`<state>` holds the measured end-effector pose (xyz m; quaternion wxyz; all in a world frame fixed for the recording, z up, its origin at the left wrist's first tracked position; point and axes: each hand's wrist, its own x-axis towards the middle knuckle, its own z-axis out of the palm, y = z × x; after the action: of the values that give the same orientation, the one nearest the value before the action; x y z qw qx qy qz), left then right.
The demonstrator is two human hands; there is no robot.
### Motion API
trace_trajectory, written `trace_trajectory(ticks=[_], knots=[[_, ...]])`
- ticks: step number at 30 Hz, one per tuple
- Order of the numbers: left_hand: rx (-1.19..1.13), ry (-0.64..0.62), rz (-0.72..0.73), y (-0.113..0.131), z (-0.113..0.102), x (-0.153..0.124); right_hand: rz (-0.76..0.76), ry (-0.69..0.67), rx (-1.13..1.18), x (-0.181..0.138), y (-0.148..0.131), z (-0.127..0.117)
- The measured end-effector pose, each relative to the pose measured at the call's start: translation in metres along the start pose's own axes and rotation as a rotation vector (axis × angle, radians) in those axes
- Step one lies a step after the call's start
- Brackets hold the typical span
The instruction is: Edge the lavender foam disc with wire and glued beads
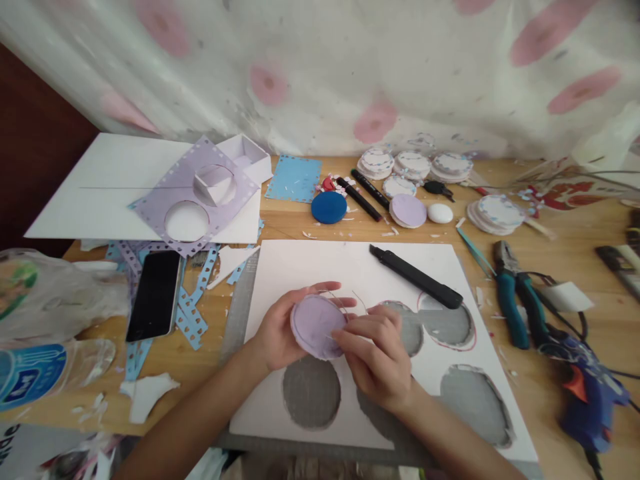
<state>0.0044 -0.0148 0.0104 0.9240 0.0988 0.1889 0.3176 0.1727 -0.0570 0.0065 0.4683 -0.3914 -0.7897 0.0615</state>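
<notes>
My left hand (273,333) grips a round lilac disc (316,325) by its edge, holding it just above a white foam board (350,273) with several round holes cut in it. My right hand (377,357) is closed in a pinch at the disc's right rim, and a thin wire (359,301) curves up from between the fingers. A black utility knife (415,277) lies on the board beyond the hands.
Left: a black phone (156,293), blue and lilac paper strips, a lilac sheet (197,193) with round cutouts, plastic bags. Back: stacked discs (415,163), a blue disc (329,207), black markers. Right: teal pliers (513,293), a blue glue gun (585,380).
</notes>
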Motion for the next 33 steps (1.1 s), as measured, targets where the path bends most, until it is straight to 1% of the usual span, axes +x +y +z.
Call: trace_trajectory(ticks=[5, 9, 12, 15, 16, 18, 20, 21, 22, 24, 26, 28, 33], knots=[[0.058, -0.015, 0.024, 0.002, -0.002, -0.001, 0.029, 0.013, 0.018, -0.002, 0.002, 0.003], [0.102, 0.007, 0.03, 0.004, -0.002, -0.002, 0.007, 0.018, 0.112, 0.001, 0.004, 0.002], [0.146, 0.021, 0.042, 0.007, -0.001, -0.002, -0.024, -0.014, 0.196, 0.003, 0.005, 0.0], [0.178, 0.031, 0.078, 0.009, -0.001, -0.002, -0.001, -0.051, 0.233, 0.001, 0.006, -0.002], [0.179, 0.035, 0.095, 0.009, -0.001, -0.002, 0.021, -0.043, 0.22, 0.0, 0.006, -0.003], [0.169, 0.042, 0.126, 0.011, -0.001, -0.002, 0.099, 0.039, 0.159, -0.003, 0.006, -0.002], [0.177, 0.044, 0.154, 0.012, -0.001, -0.003, 0.231, 0.173, 0.115, -0.004, 0.007, 0.0], [0.194, 0.04, 0.17, 0.013, -0.001, -0.003, 0.315, 0.215, 0.13, -0.003, 0.007, 0.001], [0.218, 0.034, 0.19, 0.014, 0.0, -0.004, 0.405, 0.223, 0.172, -0.002, 0.008, 0.002], [0.275, 0.014, 0.224, 0.015, 0.0, -0.004, 0.568, 0.148, 0.309, 0.001, 0.01, 0.003], [0.336, -0.004, 0.231, 0.017, 0.001, -0.005, 0.664, 0.051, 0.437, 0.005, 0.011, 0.003], [0.405, -0.023, 0.214, 0.018, 0.001, -0.006, 0.692, 0.016, 0.506, 0.007, 0.01, 0.002], [0.563, -0.059, 0.134, 0.021, -0.003, -0.01, 0.718, -0.047, 0.568, 0.008, 0.005, -0.001]])
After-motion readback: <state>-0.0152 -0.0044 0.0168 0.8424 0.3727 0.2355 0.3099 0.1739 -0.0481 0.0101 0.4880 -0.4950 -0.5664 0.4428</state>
